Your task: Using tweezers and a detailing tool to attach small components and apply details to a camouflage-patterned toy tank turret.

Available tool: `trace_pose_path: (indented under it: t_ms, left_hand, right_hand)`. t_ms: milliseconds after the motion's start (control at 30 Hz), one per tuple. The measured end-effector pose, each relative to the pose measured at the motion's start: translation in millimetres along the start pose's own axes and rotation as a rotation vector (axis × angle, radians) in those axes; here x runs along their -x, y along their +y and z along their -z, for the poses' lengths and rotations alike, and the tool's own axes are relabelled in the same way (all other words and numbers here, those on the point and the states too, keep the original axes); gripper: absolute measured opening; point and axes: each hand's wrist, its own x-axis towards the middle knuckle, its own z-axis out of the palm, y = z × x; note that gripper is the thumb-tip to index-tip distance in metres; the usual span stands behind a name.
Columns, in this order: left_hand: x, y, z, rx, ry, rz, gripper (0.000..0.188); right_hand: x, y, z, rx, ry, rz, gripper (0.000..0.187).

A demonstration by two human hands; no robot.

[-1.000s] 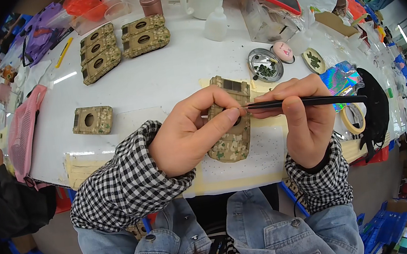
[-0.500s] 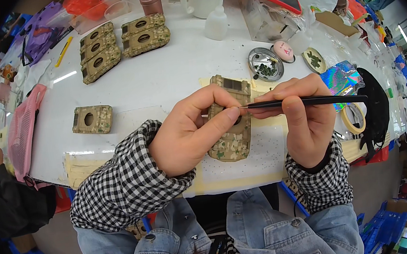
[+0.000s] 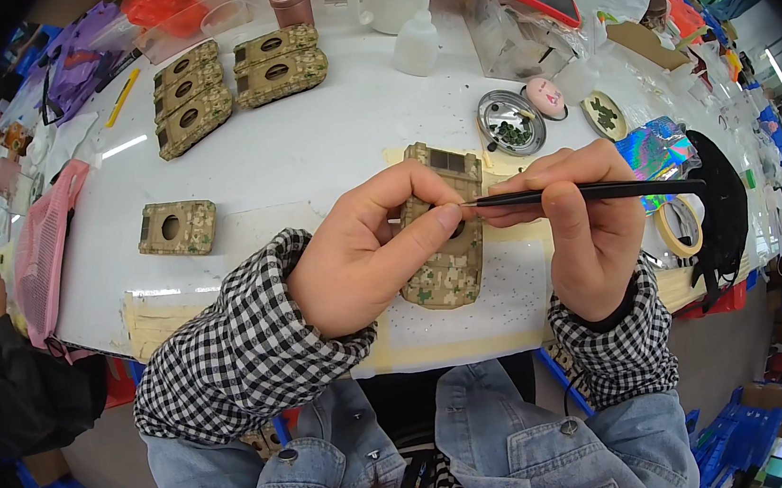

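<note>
Head view: a person's right hand (image 3: pixel 592 251) grips a slim black tweezer-like tool (image 3: pixel 624 190) pen-fashion, probably for fine control, its tip meeting the left hand's (image 3: pixel 354 257) pinched thumb and forefinger; what they hold, if anything, cannot be told. Beneath both hands, a camouflage-patterned, tank-hull-shaped model (image 3: pixel 443 281) lies lengthwise on the white counter (image 3: pixel 295 149), a round metal dish (image 3: pixel 484 110) of dark-green bits nearby, apparently within reach.
</note>
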Motion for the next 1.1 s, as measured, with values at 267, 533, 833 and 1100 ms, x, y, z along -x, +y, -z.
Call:
trace_pose_path:
  t_ms: [267,533,833,1100]
  left_hand:
    - [0,1,-1,0.017,-0.010,0.001,0.015]
    - [0,1,-1,0.008,0.002,0.015,0.015]
    - [0,2,0,0.027,0.014,0.022,0.020]
    - [-3,11,3,0.326,0.044,0.110,0.025]
  right_hand:
    - [0,-2,0,-0.054,0.007,-0.025,0.016]
    - [0,-1,-1,-0.065,0.010,-0.036,0.016]
    - [-2,-4,-1,-0.079,0.038,-0.072,0.020]
    - [0,-4,11,-0.144,-0.049,0.038,0.018]
